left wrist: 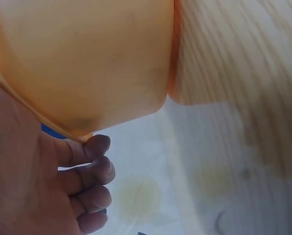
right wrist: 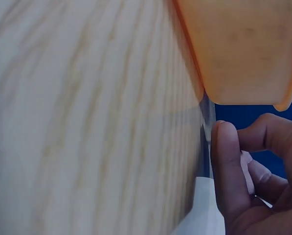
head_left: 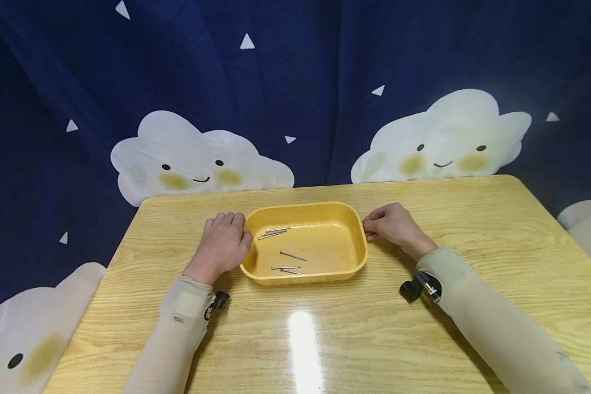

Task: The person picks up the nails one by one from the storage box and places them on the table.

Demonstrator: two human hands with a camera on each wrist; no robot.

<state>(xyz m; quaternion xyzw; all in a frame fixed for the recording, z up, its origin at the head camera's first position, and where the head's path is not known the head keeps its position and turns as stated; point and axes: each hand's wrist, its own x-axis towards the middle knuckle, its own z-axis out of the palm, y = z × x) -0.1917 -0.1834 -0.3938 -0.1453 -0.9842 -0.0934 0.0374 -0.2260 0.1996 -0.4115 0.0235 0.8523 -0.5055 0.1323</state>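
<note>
A yellow plastic basin [head_left: 302, 278] sits on the wooden table, with several metal nails [head_left: 293, 255] on its floor, some at the left and others toward the front. My left hand [head_left: 221, 244] grips the basin's left end, thumb at the inner side of the rim. In the left wrist view, its fingers [left wrist: 101, 171] curl below the rim. Close beside the basin's right end, my right hand [head_left: 393, 225] has its thumb and curled index finger together. A small dark speck shows at those fingertips in the head view; I cannot tell whether they pinch something.
The light wooden table [head_left: 423, 339] ends at a dark blue curtain [head_left: 300, 71] printed with white clouds and triangles. Black wrist cameras [head_left: 411, 291] are strapped over both sleeves. A bright light reflection lies on the table in front of the basin.
</note>
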